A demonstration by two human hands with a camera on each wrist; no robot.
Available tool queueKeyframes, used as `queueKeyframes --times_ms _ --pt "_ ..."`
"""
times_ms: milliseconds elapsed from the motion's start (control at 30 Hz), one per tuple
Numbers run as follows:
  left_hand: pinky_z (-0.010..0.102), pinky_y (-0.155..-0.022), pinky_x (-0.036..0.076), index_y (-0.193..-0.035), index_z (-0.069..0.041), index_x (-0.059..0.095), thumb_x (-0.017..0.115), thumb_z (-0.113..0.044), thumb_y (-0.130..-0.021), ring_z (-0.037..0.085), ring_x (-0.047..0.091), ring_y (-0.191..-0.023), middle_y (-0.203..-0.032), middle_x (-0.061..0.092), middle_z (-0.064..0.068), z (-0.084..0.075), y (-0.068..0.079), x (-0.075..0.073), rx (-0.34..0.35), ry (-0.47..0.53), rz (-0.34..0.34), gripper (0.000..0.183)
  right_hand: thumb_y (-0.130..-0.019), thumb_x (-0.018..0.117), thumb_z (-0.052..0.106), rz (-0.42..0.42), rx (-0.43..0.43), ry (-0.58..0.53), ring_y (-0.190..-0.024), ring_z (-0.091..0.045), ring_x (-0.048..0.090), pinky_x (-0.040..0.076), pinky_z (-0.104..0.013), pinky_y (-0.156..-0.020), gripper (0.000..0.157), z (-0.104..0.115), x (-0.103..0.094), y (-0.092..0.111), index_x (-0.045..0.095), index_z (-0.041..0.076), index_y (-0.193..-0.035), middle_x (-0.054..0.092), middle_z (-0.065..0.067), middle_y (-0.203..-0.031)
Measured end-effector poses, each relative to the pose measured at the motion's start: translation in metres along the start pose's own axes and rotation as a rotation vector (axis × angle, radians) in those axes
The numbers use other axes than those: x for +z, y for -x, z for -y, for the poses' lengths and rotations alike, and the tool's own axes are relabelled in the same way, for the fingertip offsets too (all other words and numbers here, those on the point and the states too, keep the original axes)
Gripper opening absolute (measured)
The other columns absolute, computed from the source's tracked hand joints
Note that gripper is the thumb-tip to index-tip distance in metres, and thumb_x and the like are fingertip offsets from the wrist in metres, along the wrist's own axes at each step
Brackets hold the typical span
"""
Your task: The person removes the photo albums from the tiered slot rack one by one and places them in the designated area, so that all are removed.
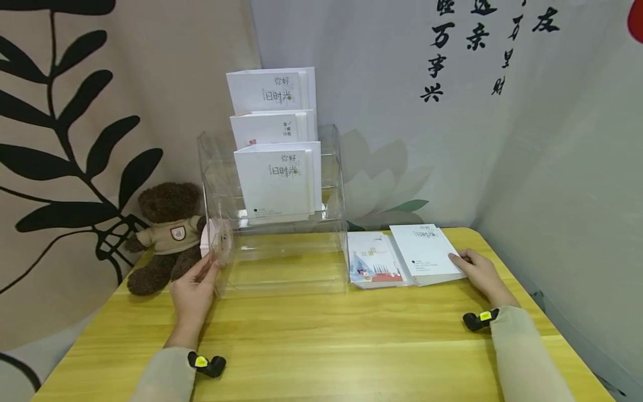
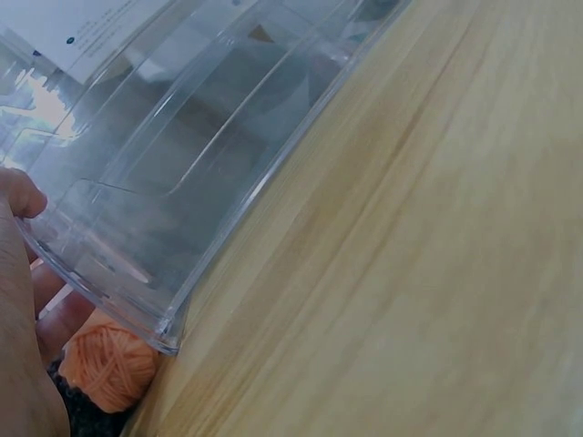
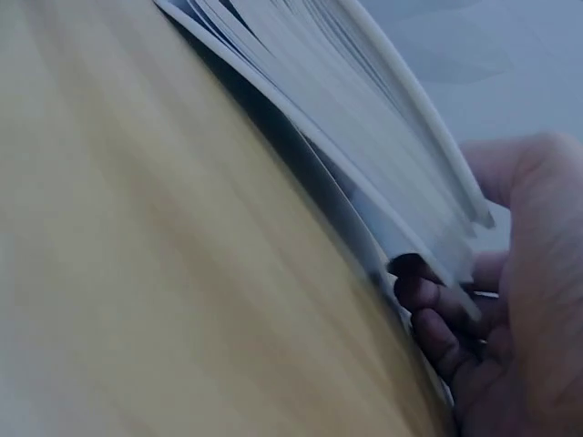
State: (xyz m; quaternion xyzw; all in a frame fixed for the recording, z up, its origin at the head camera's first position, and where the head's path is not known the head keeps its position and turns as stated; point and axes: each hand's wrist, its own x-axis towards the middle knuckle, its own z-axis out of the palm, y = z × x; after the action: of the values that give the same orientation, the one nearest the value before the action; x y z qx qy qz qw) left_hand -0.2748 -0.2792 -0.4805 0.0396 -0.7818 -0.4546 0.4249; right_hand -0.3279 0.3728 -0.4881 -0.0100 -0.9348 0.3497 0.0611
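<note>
Two hands work well apart over the bench [image 1: 321, 335]. Leftmost, near the brown bear [image 1: 178, 237], the left hand [image 1: 193, 287] pinches the side wall of the clear rack [image 1: 291, 286]; a light, steady hold should stop sliding without flexing the plastic. Booklets [image 1: 273, 184] stand in three of its tiers, covers forward, a fair guide for alignment. Right of the rack, an illustrated booklet [image 1: 375, 259] lies flat, just beside the white-covered booklet [image 1: 427, 248]. Rightmost, the right hand [image 1: 479, 273] grips that one's edge, thumb above, fingers beneath. Its pages look loosely fanned, so pressing both covers together is best, and lifting should clear the illustrated neighbour.
</note>
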Motion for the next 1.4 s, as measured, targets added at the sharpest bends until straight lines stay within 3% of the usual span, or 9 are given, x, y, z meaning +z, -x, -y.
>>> queueKeyframes --times_ms 433,800,1100,1400 --pt "0.005 -0.064 0.049 -0.118 -0.013 0.076 0.079 -0.016 -0.090 -0.019 0.062 -0.077 -0.100 0.076 0.011 -0.003 0.004 0.001 -0.006 0.016 0.004 0.029 -0.098 0.056 0.057 -0.033 -0.042 0.084 -0.093 -0.028 0.054 0.042 -0.039 -0.079 0.058 -0.012 -0.002 0.003 0.063 0.001 -0.114 0.063 -0.016 -0.105" --pt "0.004 -0.064 0.048 -0.118 -0.015 0.077 0.078 -0.016 -0.090 -0.019 0.061 -0.077 -0.099 0.076 0.010 -0.004 0.003 -0.001 0.000 0.005 -0.004 0.029 -0.092 0.063 0.061 -0.146 -0.084 0.018 -0.104 -0.032 0.058 0.045 -0.046 -0.088 0.070 -0.006 0.002 0.000 0.060 0.000 -0.126 0.063 -0.018 -0.115" --pt "0.004 -0.064 0.048 -0.118 -0.013 0.076 0.078 -0.016 -0.090 -0.020 0.061 -0.078 -0.100 0.076 0.011 -0.006 0.002 -0.001 -0.005 0.009 -0.004 0.029 -0.091 0.071 0.053 -0.146 -0.156 -0.034 -0.113 -0.032 0.053 0.042 -0.049 -0.091 0.058 -0.004 0.001 -0.001 0.064 0.006 -0.126 0.064 -0.016 -0.124" --pt "0.004 -0.064 0.048 -0.118 -0.013 0.077 0.078 -0.019 -0.090 -0.019 0.061 -0.077 -0.100 0.076 0.010 -0.005 0.000 0.000 -0.001 0.006 -0.005 0.028 -0.090 0.072 0.053 -0.149 -0.173 -0.026 -0.111 -0.029 0.052 0.041 -0.041 -0.086 0.056 -0.003 0.002 -0.003 0.066 0.008 -0.124 0.065 -0.013 -0.121"
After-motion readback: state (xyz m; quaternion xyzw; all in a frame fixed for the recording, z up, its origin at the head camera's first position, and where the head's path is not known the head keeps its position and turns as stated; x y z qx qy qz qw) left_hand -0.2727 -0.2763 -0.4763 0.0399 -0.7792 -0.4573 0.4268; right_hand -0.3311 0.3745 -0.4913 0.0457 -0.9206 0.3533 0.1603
